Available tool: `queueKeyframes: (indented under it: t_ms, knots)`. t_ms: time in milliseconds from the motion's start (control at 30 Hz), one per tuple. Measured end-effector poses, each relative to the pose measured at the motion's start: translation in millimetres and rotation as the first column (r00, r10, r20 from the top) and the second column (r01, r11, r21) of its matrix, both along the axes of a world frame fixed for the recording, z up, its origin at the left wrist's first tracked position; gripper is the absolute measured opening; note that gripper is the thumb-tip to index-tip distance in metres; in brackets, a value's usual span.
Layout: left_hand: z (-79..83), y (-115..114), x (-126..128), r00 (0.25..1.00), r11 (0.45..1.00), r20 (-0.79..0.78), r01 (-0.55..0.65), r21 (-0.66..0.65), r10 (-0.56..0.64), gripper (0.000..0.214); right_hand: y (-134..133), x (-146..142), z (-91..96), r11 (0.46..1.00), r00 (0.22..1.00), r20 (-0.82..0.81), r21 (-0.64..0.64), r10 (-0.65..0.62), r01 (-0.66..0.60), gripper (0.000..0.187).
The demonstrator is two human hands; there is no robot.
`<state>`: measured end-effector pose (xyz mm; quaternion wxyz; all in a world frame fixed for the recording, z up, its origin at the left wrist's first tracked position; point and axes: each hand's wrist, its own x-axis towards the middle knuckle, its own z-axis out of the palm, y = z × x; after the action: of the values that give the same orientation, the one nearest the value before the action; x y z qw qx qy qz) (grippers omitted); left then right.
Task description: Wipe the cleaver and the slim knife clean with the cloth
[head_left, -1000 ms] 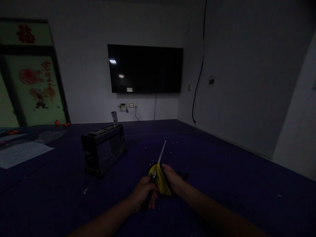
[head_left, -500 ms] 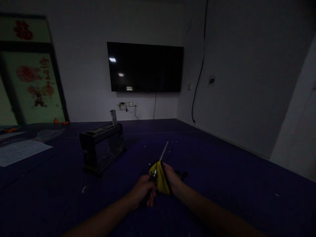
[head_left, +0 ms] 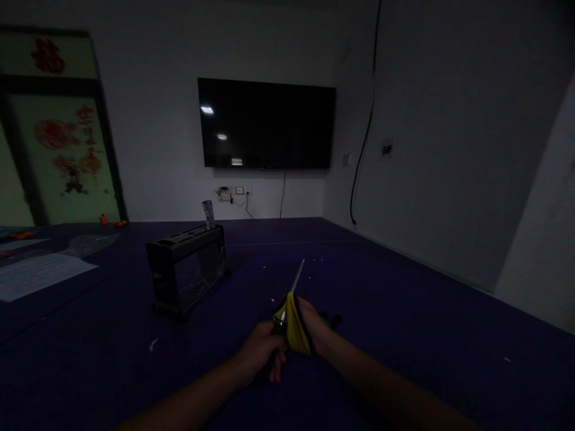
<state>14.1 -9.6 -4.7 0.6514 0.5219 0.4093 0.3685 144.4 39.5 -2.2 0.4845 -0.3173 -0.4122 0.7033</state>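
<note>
Black slotted holder (head_left: 185, 267) left of yellow cloth (head_left: 297, 330)

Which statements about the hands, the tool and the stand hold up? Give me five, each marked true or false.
1. The left hand grips the dark handle of a metal tool. True.
2. The right hand holds a yellow cloth. True.
3. The cloth covers the tool's tip. False: the tip sticks out bare.
4. A patterned piece rises from the black stand. True.
5. The stand is right of both hands. False: it is to their left.
</note>
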Motion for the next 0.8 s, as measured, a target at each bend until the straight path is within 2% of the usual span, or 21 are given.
queueKeyframes:
  t_ms: [267,333,467,800]
  knots:
    - [1.6,2.4,-1.9,0.999,0.998,0.029,0.013,0.069,-0.015,0.006,5.7,3.1,-4.8,0.997,0.998,0.027,0.033,0.064,-0.065,0.016]
    - [1.2,2.8,-1.9,0.999,0.995,0.016,0.029,0.092,-0.031,0.014,6.0,3.5,-4.8,0.997,0.997,0.026,0.043,0.07,-0.071,0.016]
    - [0.0,3.1,-1.1,0.997,0.987,-0.066,0.04,0.154,-0.03,0.044,5.9,3.9,-4.7,0.996,0.997,0.016,0.047,0.069,-0.07,0.017]
    - [-2.8,2.7,0.0,0.999,0.986,-0.052,0.02,0.168,-0.012,0.043,2.4,5.0,-0.2,1.0,1.0,-0.01,-0.031,-0.006,0.006,0.017]
